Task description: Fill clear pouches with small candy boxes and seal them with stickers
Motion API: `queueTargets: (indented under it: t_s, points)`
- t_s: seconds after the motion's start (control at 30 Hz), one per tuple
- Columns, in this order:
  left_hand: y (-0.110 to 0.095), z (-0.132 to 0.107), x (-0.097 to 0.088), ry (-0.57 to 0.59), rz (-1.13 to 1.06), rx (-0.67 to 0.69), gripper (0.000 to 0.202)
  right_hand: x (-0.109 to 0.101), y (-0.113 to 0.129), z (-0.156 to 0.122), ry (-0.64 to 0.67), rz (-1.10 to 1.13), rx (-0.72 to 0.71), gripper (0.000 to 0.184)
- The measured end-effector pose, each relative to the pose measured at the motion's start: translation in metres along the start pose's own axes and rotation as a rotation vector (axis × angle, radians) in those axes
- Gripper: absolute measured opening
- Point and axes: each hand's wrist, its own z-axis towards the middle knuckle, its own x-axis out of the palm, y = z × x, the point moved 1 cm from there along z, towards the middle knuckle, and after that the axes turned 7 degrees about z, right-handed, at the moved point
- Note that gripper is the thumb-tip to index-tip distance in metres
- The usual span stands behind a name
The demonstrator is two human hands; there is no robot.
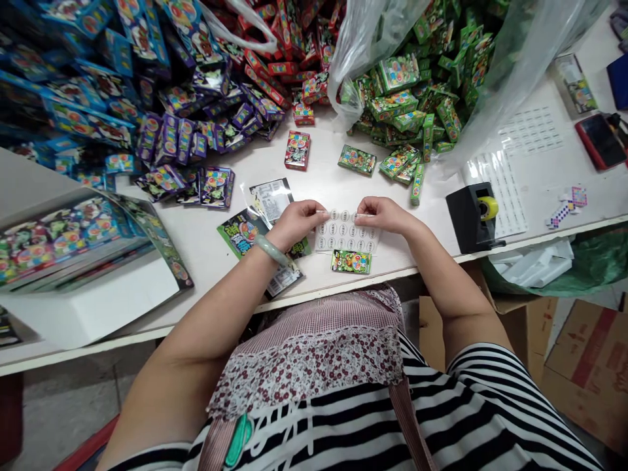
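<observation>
A sheet of round stickers (343,230), with 3 printed rows showing, is held in front of the person, just above the tabletop or resting on it; which of the 2, I cannot tell. The left hand (298,221) pinches its upper left corner between thumb and fingertips, with no visible gap beyond the sheet's thickness; the right hand (383,214) pinches near the upper right corner in the same way. Holding both sides probably makes the sheet lie flat and readable.

Just beyond its near edge, towards the body, 1 small green box (351,261) lies face up, presumably placed there to be within easy reach of both hands. Beside the left forearm, printed packets (240,230) lie partly under the wrist.

Farther out, 1 red box (297,150) and 1 green-edged box (357,160) lie apart from the heaps. Purple boxes (216,186), red boxes (289,39) and many green boxes (400,72) are heaped by colour, likely to prevent mixing. A tape dispenser (464,219) stands to the right, at the table's edge, and an open carton (122,301) sits to the left.
</observation>
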Motion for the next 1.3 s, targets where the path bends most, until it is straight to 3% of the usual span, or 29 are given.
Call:
queueTargets:
  t_s: [0.47,0.6,0.8,0.93,1.03,1.1,1.2,1.3]
  points:
    - [0.002,-0.002,0.005,-0.009,-0.054,0.035,0.031,-0.002,-0.002,-0.005,-0.055,0.024,0.037,0.031]
    - [0.007,0.001,0.004,-0.041,0.026,0.011,0.023,-0.010,-0.007,-0.014,-0.087,0.049,0.039,0.041]
    - [0.011,0.006,0.006,-0.030,0.149,0.013,0.022,-0.014,-0.016,-0.023,-0.221,-0.013,0.082,0.027]
    - [0.011,0.007,0.006,-0.051,0.250,0.070,0.020,-0.012,-0.019,-0.022,-0.299,-0.069,0.003,0.012]
    - [0.009,0.007,0.005,-0.059,0.331,0.065,0.015,-0.015,-0.019,-0.024,-0.358,-0.093,-0.134,0.013]
    - [0.005,0.007,0.005,-0.066,0.408,0.063,0.011,-0.020,-0.018,-0.027,-0.433,-0.033,-0.176,0.017]
    - [-0.005,0.005,0.012,-0.057,0.555,0.091,0.005,-0.028,-0.013,-0.033,-0.564,0.127,-0.126,0.023]
    - [-0.015,-0.004,0.017,-0.048,0.697,0.124,0.011,-0.026,-0.004,-0.037,-0.564,0.223,-0.087,0.028]
